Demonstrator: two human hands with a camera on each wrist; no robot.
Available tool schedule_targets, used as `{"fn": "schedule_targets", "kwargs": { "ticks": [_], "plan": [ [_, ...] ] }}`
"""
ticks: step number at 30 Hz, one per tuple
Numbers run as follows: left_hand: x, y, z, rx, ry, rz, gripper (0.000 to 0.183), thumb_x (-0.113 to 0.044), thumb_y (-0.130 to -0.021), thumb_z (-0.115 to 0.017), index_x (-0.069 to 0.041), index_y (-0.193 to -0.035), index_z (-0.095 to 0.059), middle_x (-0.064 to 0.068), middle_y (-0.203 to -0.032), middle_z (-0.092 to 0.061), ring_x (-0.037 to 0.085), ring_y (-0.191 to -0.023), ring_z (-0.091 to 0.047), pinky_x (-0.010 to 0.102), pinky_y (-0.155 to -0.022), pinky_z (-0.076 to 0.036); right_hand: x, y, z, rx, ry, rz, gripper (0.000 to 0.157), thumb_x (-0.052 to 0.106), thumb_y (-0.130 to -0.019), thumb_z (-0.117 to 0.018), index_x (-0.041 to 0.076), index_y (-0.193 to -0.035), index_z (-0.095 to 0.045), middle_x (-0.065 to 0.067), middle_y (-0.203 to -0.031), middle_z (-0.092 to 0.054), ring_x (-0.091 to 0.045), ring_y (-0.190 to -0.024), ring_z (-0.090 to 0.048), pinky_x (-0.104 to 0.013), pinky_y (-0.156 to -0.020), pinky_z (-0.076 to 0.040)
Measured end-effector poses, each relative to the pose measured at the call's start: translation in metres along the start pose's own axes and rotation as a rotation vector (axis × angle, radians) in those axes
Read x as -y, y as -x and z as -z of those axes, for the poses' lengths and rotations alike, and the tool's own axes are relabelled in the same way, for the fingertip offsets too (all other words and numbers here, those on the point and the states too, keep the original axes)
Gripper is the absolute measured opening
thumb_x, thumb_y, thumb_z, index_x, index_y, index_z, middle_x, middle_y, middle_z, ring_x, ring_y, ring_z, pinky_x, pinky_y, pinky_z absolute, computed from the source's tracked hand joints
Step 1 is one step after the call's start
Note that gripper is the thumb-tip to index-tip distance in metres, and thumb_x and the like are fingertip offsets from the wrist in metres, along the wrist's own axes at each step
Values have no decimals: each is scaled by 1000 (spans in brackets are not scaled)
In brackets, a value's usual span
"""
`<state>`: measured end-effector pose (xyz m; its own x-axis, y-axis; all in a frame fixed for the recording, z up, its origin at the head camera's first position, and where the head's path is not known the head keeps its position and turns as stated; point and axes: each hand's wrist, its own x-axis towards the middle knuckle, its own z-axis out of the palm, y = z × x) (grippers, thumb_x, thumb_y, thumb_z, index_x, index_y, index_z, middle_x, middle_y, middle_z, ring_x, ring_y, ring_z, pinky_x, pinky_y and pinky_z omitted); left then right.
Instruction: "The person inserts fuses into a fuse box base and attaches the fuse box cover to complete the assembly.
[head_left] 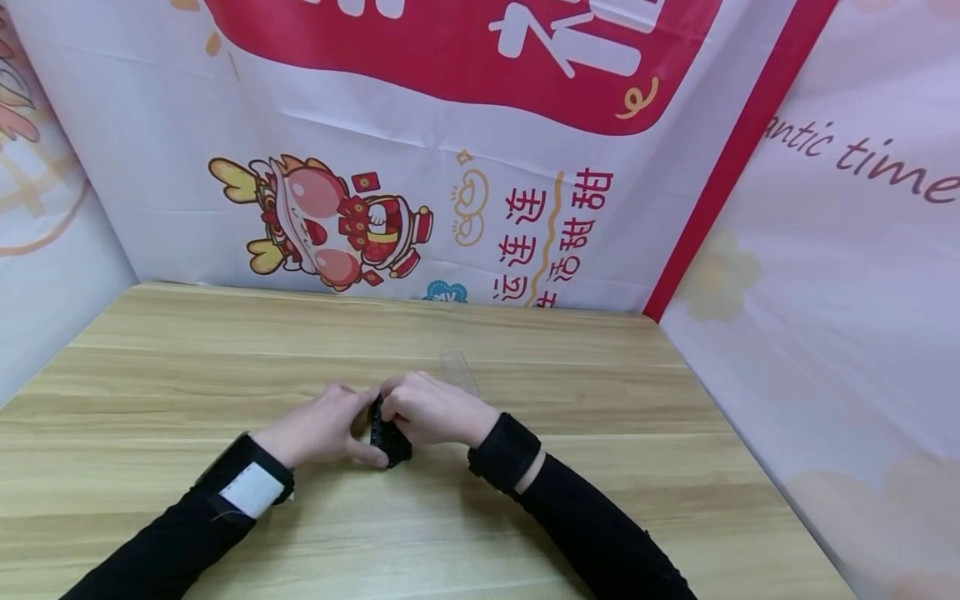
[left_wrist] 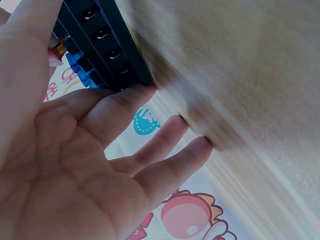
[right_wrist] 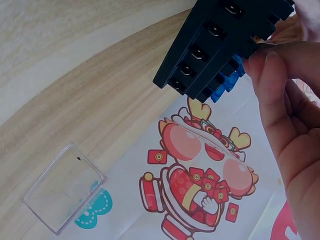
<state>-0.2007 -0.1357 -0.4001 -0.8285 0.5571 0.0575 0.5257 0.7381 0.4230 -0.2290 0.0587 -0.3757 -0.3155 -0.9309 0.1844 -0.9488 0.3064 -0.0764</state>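
Observation:
A black block (head_left: 390,442) with a row of slots along its side stands on the table. Small blue pieces (right_wrist: 227,82) sit along its toothed top. My left hand (head_left: 330,427) holds the block between thumb and index finger, one at each end. Its other fingers (left_wrist: 192,150) stretch out with their tips against the tabletop. From above, my right hand (head_left: 435,408) reaches over the block with curled fingers. Its fingertips pinch at a small orange-brown piece (left_wrist: 61,47) at the block's top, largely hidden by the fingers.
A clear plastic box or cover (right_wrist: 65,187) lies on the wood-grain table (head_left: 600,508) just beyond my right hand. Behind the table hangs a printed cloth (head_left: 450,108) with a cartoon figure, and another cloth (head_left: 840,275) hangs at the right side.

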Motion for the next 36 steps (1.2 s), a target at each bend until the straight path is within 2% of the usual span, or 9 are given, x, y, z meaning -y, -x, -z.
{"fn": "schedule_targets", "kwargs": {
  "ticks": [15, 22, 25, 29, 32, 36],
  "plan": [
    [-1, -1, 0, 2, -6, 5, 59, -52, -66, -80, -11, -101, -55, 1, -73, -46, 19, -76, -42, 29, -59, -33, -1, -1, 1, 24, -33, -22, 21, -3, -82, -60, 11, -66, -64, 3, -78, -49, -7, -68, -45, -9, -66, -37],
    [-2, 0, 0, 3, -15, 10, 66, -54, -66, -80, -11, -110, -57, 2, -74, -44, 20, -78, -42, 29, -60, -32, -5, -2, -1, -18, -119, 7, 29, -8, -76, -60, 14, -58, -55, 1, -72, -49, -7, -64, -41, -10, -62, -36],
    [-1, 0, 0, 3, -19, 12, 65, -54, -66, -79, -12, -110, -57, 1, -73, -42, 19, -76, -41, 29, -59, -31, -6, -3, -1, -26, -126, 4, 31, -8, -74, -60, 15, -56, -51, 1, -70, -47, -7, -63, -39, -10, -60, -34],
    [-2, 1, 1, 14, -9, 24, 73, -55, -66, -79, -11, -120, -57, 3, -78, -44, 21, -79, -42, 32, -62, -32, -6, -5, -1, -12, -104, -3, 33, -8, -74, -59, 15, -55, -47, 2, -69, -45, -7, -62, -37, -10, -58, -32],
    [-2, 2, 1, 20, -5, 31, 76, -55, -66, -79, -10, -124, -56, 4, -80, -46, 21, -80, -42, 33, -63, -33, -6, -5, 0, -5, -111, -3, 30, -6, -76, -60, 14, -57, -50, 2, -68, -46, -7, -62, -38, -10, -59, -33],
    [-3, 2, 2, 17, -10, 33, 78, -55, -66, -79, -9, -125, -56, 3, -80, -47, 19, -78, -43, 32, -63, -34, -8, -4, 2, 1, -139, -17, 20, -3, -80, -62, 12, -66, -62, 4, -71, -52, -6, -65, -44, -10, -63, -36]
  ]
}}
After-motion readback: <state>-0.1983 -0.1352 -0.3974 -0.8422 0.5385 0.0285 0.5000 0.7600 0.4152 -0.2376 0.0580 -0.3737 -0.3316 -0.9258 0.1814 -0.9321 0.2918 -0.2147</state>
